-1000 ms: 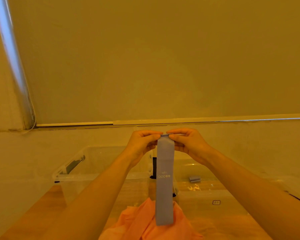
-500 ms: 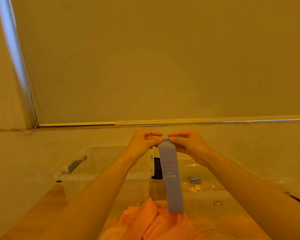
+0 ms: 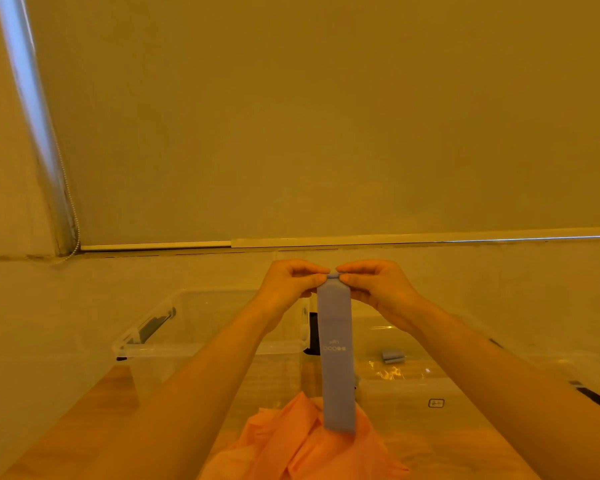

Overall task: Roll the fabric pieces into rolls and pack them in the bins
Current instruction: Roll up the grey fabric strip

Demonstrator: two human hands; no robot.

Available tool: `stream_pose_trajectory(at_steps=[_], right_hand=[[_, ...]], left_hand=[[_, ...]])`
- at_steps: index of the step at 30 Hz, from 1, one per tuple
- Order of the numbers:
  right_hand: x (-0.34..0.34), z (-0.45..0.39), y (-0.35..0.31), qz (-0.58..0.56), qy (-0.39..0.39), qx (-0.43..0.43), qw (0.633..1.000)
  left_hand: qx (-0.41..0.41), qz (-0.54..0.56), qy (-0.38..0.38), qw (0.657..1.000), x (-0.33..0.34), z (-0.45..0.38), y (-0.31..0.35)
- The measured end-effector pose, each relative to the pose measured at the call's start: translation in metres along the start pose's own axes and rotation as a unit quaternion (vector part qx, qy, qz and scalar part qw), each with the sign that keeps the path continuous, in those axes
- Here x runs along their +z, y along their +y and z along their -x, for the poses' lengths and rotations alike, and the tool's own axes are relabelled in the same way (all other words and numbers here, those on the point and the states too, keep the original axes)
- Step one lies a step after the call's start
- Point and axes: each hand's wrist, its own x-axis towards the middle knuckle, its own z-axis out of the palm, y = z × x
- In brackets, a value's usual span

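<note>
A long grey-blue band [image 3: 336, 358] with small white dots printed on it hangs straight down in front of me. My left hand [image 3: 291, 289] and my right hand [image 3: 374, 289] pinch its top end between thumb and fingers, and a small roll has formed there. Its lower end dangles over a crumpled orange fabric piece [image 3: 302, 445] on the wooden table. Behind stand two clear plastic bins: the left bin [image 3: 146, 348] and the right bin [image 3: 465, 386]. A small grey-blue roll [image 3: 392, 356] lies inside the right bin.
A pale wall with a ledge rises right behind the bins. A dark handle clip [image 3: 156, 327] sits on the left bin's rim, and another dark clip [image 3: 593, 396] on the right bin's edge. The wooden table [image 3: 84, 427] shows at the lower left.
The hanging part of the band has grown shorter as its top end is rolled between my fingers, and its lower end has swung slightly to the right. Both hands stay at about the same height.
</note>
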Motion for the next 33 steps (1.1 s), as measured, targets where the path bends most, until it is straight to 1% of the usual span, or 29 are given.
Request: stream_pose_trajectory(at_steps=[6,12,15,17,21,24,29,33], right_hand=[[-0.0023,0.0016,-0.0007,-0.01,-0.012,-0.001,1.0],[-0.0035,0.0007,-0.0006,0.011,0.015,-0.014,1.0],[-0.0049,0.0008,-0.0003,0.007,0.02,-0.021,1.0],[-0.0055,0.0017,0.0005,0.002,0.018,-0.024,1.0],[-0.0046,0.003,0.0024,-0.004,0.021,0.003,1.0],[-0.0034,0.0047,0.0014,0.015,0.023,0.023,0.999],[-0.0038,0.0053,-0.0009,0.009,0.029,0.007,1.0],[-0.0054,0.0041,-0.0009,0.005,0.035,-0.009,0.999]], left_hand=[[-0.004,0.005,-0.004,1.0,0.0013,-0.0011,0.0013],[-0.005,-0.013,0.004,1.0,0.0062,0.0019,0.0031],[-0.019,-0.035,0.007,0.999,0.0063,0.0032,0.0037],[-0.015,-0.039,0.004,0.999,0.0063,0.0043,0.0044],[0.01,-0.022,0.011,1.0,0.0057,0.005,0.0068],[0.018,-0.021,0.022,0.999,0.0052,0.0045,0.0072],[0.009,-0.013,0.018,1.0,0.0051,0.0055,0.005],[-0.018,-0.026,0.011,0.999,0.0086,0.0069,0.0041]])
